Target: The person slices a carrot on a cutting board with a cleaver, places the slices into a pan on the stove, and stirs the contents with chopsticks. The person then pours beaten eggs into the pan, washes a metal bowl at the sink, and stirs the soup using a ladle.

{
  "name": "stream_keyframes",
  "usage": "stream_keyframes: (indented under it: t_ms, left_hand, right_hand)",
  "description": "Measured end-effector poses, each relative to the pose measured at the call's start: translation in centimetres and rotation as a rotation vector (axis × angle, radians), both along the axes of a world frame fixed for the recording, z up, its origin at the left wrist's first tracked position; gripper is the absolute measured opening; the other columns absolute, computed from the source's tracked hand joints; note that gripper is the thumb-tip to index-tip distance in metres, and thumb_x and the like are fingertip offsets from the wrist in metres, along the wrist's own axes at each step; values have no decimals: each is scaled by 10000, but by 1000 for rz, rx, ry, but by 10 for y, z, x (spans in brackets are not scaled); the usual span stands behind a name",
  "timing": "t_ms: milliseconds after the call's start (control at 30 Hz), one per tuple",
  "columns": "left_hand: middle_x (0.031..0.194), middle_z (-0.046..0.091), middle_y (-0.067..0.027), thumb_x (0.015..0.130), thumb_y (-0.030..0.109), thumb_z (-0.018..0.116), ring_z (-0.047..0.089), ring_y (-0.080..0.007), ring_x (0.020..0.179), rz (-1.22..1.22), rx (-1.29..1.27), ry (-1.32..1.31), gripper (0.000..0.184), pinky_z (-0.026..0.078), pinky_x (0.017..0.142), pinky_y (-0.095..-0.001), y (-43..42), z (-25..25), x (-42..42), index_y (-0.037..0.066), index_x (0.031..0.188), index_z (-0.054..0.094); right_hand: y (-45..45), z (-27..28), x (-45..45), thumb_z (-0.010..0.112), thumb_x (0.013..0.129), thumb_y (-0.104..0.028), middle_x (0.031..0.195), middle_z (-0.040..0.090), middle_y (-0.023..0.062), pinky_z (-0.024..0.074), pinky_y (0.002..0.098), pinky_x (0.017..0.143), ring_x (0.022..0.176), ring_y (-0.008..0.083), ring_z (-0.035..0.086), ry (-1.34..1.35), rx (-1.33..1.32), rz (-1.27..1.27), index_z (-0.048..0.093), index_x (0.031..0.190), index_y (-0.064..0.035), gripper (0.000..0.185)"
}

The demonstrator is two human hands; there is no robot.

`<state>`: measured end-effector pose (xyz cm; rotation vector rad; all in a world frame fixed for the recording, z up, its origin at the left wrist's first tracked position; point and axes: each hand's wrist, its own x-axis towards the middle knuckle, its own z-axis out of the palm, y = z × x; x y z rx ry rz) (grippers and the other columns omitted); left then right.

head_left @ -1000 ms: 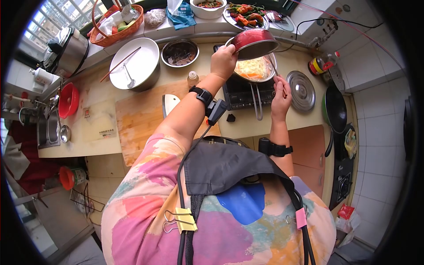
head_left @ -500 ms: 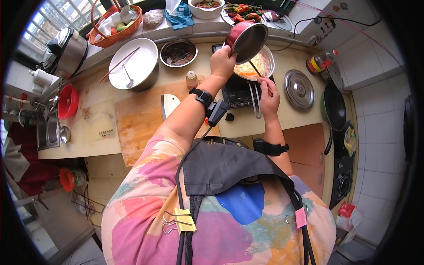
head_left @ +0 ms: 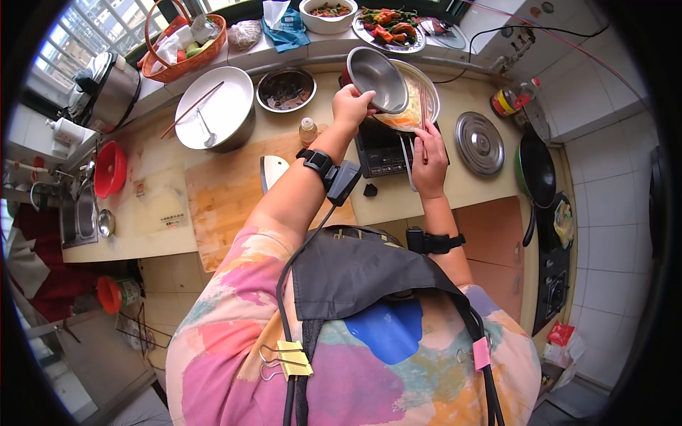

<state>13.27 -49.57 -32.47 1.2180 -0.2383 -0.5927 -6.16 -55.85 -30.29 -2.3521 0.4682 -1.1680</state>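
My left hand is closed on the rim of a red metal bowl, tilted so that its grey inside shows. The bowl overlaps the left part of a pan on the black induction cooker. Pale and orange food lies in the pan. Wooden chopsticks are gripped in my right hand, below the pan's near edge, and they reach over the food. The pan's handle runs toward me, partly behind my right hand.
Left of the hands are a small bottle, a dark-filled metal bowl, a large white pan and a wooden board. To the right are a steel lid and a green-sided wok.
The red bowl has swung left and turned its inside toward me, uncovering more of the pan. My right hand has moved left and slightly down, with the chopsticks now more upright.
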Motion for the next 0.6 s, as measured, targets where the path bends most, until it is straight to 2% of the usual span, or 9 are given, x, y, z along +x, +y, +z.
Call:
stream_keyframes:
  t_ms: [67, 100, 133, 200, 233, 333, 400, 533, 600]
  left_hand:
    - [752, 605, -78, 804, 66, 652, 632, -161, 646, -2, -39, 78, 123, 552, 507, -251, 2, 5, -3, 9, 797, 544]
    - [776, 608, -82, 812, 63, 645, 633, -171, 644, 2, -83, 155, 117, 558, 518, -257, 1, 7, -4, 12, 829, 542]
    - [776, 608, -82, 812, 63, 645, 633, -171, 644, 1, -86, 151, 117, 558, 518, -257, 2, 10, -4, 12, 829, 542]
    - [801, 625, -81, 827, 77, 639, 644, -185, 681, -65, -119, 246, 151, 561, 580, -259, 6, 14, -3, 18, 923, 537]
    - [828, 629, -95, 834, 74, 630, 643, -192, 690, -85, -107, 254, 144, 562, 574, -261, 8, 16, -2, 19, 928, 536]
    - [842, 624, -106, 835, 79, 632, 639, -196, 698, -110, -94, 289, 153, 561, 575, -263, 14, 20, -3, 20, 934, 531]
    - [831, 622, -106, 833, 91, 640, 636, -196, 703, -116, -136, 332, 162, 558, 575, -258, 16, 15, -3, 28, 936, 531]
    - [808, 624, -88, 829, 122, 657, 633, -184, 689, -193, -199, 386, 193, 558, 586, -245, 48, 22, 1, 37, 940, 523]
    - [809, 624, -79, 827, 133, 663, 631, -164, 684, -226, -213, 404, 202, 558, 592, -239, 79, 29, 10, 43, 940, 521]
  right_hand:
    - [5, 4, 2, 522, 894, -102, 1187, 543, 201, 469, 374, 859, 1030, 330, 577, 0, -68, 86, 603, 1045, -45, 180]
    - [4, -3, 4, 523, 894, -99, 1190, 542, 200, 467, 371, 863, 1035, 330, 576, 57, -40, 79, 604, 1041, -47, 176]
    - [2, -7, 3, 523, 894, -99, 1190, 542, 200, 467, 371, 863, 1035, 330, 576, 53, -43, 78, 604, 1041, -47, 176]
    - [4, -7, 2, 524, 892, -93, 1197, 537, 203, 463, 371, 870, 1047, 330, 571, -3, 39, 31, 605, 1037, -49, 172]
    - [6, -2, 1, 525, 891, -88, 1202, 533, 204, 460, 372, 878, 1055, 327, 567, -25, -64, 6, 605, 1036, -51, 170]
    - [3, -8, 3, 522, 892, -85, 1217, 526, 205, 455, 371, 883, 1075, 329, 554, 48, -127, 23, 604, 1034, -34, 172]
    - [-3, -18, 0, 516, 898, -88, 1220, 528, 202, 450, 363, 886, 1086, 319, 549, 83, 75, 7, 606, 1048, -31, 184]
    - [-11, -19, -10, 484, 924, -93, 1212, 537, 184, 435, 333, 904, 1097, 273, 543, 9, 19, -74, 597, 1103, -15, 225]
    - [-12, -29, -16, 472, 935, -99, 1212, 536, 174, 432, 330, 913, 1109, 259, 534, -23, 146, -56, 592, 1108, 3, 234]
